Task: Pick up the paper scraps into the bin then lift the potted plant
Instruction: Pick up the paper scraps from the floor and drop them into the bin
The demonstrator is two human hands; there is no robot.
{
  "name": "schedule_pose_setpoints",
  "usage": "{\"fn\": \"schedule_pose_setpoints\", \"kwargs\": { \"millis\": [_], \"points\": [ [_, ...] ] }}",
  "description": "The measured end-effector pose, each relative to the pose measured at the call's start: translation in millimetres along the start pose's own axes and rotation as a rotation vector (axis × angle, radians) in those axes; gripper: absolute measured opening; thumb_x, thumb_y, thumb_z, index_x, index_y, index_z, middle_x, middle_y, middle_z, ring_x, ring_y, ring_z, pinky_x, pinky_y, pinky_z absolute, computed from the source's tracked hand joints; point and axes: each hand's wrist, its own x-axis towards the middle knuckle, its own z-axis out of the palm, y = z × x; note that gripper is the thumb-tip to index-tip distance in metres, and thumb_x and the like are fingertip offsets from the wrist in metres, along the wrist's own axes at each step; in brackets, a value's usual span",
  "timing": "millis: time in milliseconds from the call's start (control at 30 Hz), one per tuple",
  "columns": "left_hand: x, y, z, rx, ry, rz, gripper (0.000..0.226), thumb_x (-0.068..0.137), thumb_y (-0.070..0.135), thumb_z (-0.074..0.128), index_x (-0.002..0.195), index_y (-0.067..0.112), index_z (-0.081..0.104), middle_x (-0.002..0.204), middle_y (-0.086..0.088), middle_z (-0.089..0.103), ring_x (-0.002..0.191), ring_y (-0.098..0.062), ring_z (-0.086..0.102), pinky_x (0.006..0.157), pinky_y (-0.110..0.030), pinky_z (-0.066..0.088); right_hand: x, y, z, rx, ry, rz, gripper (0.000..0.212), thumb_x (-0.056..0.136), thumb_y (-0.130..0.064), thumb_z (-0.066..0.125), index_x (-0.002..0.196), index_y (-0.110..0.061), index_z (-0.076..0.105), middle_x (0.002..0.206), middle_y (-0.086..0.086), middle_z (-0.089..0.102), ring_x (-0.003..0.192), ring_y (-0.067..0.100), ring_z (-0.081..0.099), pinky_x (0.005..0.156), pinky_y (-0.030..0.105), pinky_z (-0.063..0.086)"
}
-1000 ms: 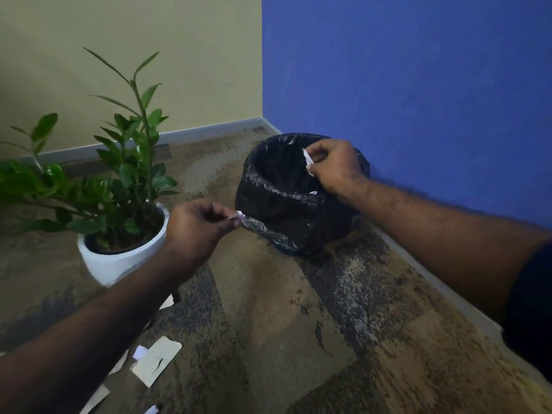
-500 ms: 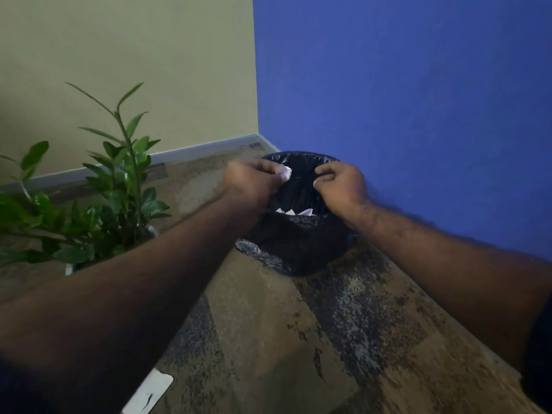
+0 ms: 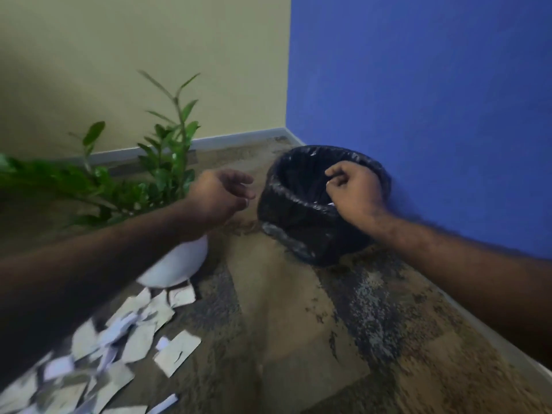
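Observation:
A small bin lined with a black bag (image 3: 301,225) stands on the carpet by the blue wall. My right hand (image 3: 357,192) hovers over its opening with curled fingers, and a tiny white paper scrap (image 3: 328,183) shows at the pinched fingertips. Just left of the bin my left hand (image 3: 222,194) hangs in the air, fingers loosely curled and holding nothing. The potted plant (image 3: 162,174) sits in a white pot (image 3: 179,265), partly hidden behind my left forearm. Several paper scraps (image 3: 134,333) lie on the floor in front of the pot.
The room corner, where a beige wall (image 3: 119,55) meets a blue wall (image 3: 433,100), lies right behind the bin. Patterned brown carpet (image 3: 283,339) stretches between the scraps and the right-hand skirting board.
My left hand has pulled back from the bin's opening to the left and no longer holds a scrap. The view has tilted down, showing the scraps on the floor. My right hand stays over the bin.

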Motion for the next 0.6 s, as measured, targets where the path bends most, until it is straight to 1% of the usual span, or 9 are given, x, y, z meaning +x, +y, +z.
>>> {"fn": "schedule_pose_setpoints", "kwargs": {
  "millis": [67, 133, 200, 300, 367, 433, 500, 533, 600],
  "points": [
    [-24, -16, -35, 0.078, 0.005, -0.006, 0.032, 0.078, -0.01, 0.069, 0.097, 0.015, 0.069, 0.089, -0.014, 0.075, 0.09, -0.034, 0.07, 0.088, -0.052, 0.054, -19, -13, 12, 0.016, -0.082, -0.088, 0.015, 0.079, -0.004, 0.062, 0.088, -0.014, 0.067, 0.068, 0.004, 0.064, 0.057, 0.01, 0.052, 0.062, 0.02, 0.044],
    [-52, -39, -66, 0.208, 0.042, -0.015, 0.028, 0.076, -0.001, 0.075, 0.084, 0.025, 0.071, 0.08, -0.002, 0.077, 0.076, -0.013, 0.071, 0.078, -0.033, 0.057, -40, -26, 27, 0.012, -0.156, -0.179, 0.014, 0.078, -0.005, 0.067, 0.09, -0.012, 0.067, 0.072, 0.008, 0.065, 0.062, 0.013, 0.053, 0.065, 0.021, 0.044],
    [-85, -65, -95, 0.308, 0.066, -0.049, 0.025, 0.074, 0.006, 0.079, 0.074, 0.029, 0.072, 0.066, 0.011, 0.072, 0.058, 0.004, 0.061, 0.063, -0.014, 0.049, -61, -40, 45, 0.017, -0.257, -0.232, 0.016, 0.077, -0.005, 0.069, 0.09, -0.013, 0.067, 0.072, 0.006, 0.064, 0.06, 0.012, 0.052, 0.063, 0.023, 0.045],
    [-135, -109, -129, 0.368, 0.053, -0.171, 0.018, 0.076, 0.003, 0.076, 0.076, 0.021, 0.074, 0.071, -0.004, 0.073, 0.058, -0.002, 0.058, 0.064, -0.024, 0.052, -91, -60, 74, 0.007, -0.415, -0.278, 0.019, 0.075, -0.003, 0.07, 0.091, -0.012, 0.068, 0.075, 0.005, 0.064, 0.063, 0.015, 0.055, 0.066, 0.028, 0.046],
    [-168, -136, -149, 0.462, 0.04, -0.227, 0.022, 0.077, 0.001, 0.073, 0.073, 0.022, 0.072, 0.073, -0.006, 0.071, 0.059, -0.001, 0.057, 0.063, -0.023, 0.048, -111, -72, 91, -0.014, -0.514, -0.327, 0.02, 0.073, -0.003, 0.071, 0.091, -0.012, 0.068, 0.075, 0.004, 0.064, 0.064, 0.015, 0.056, 0.066, 0.028, 0.046],
    [-201, -157, -166, 0.608, -0.074, -0.282, 0.017, 0.079, 0.004, 0.07, 0.081, 0.02, 0.076, 0.083, -0.003, 0.074, 0.071, -0.006, 0.064, 0.067, -0.02, 0.047, -132, -81, 105, -0.02, -0.644, -0.36, 0.019, 0.073, -0.004, 0.072, 0.09, -0.014, 0.068, 0.074, -0.001, 0.063, 0.062, 0.008, 0.054, 0.064, 0.024, 0.044],
    [-226, -169, -184, 0.703, -0.202, -0.254, 0.015, 0.081, 0.003, 0.067, 0.088, 0.01, 0.078, 0.094, -0.004, 0.076, 0.086, -0.015, 0.07, 0.076, -0.021, 0.051, -152, -90, 117, -0.019, -0.779, -0.377, 0.017, 0.075, -0.007, 0.074, 0.089, -0.015, 0.067, 0.072, -0.007, 0.06, 0.06, 0.0, 0.051, 0.061, 0.013, 0.04],
    [-234, -174, -193, 0.7, -0.217, -0.24, 0.014, 0.08, 0.002, 0.067, 0.086, 0.009, 0.078, 0.093, -0.004, 0.077, 0.086, -0.012, 0.07, 0.077, -0.019, 0.051, -161, -94, 123, -0.013, -0.84, -0.375, 0.017, 0.075, -0.008, 0.075, 0.088, -0.016, 0.067, 0.07, -0.007, 0.059, 0.059, 0.001, 0.051, 0.059, 0.009, 0.039],
    [-247, -180, -207, 0.637, -0.156, -0.276, 0.013, 0.078, 0.005, 0.071, 0.083, 0.016, 0.077, 0.083, 0.006, 0.075, 0.074, 0.003, 0.065, 0.069, -0.009, 0.048, -179, -103, 135, 0.007, -0.932, -0.347, 0.016, 0.075, -0.01, 0.076, 0.086, -0.018, 0.067, 0.071, -0.005, 0.061, 0.059, 0.002, 0.052, 0.058, 0.01, 0.039]
  ]
}}
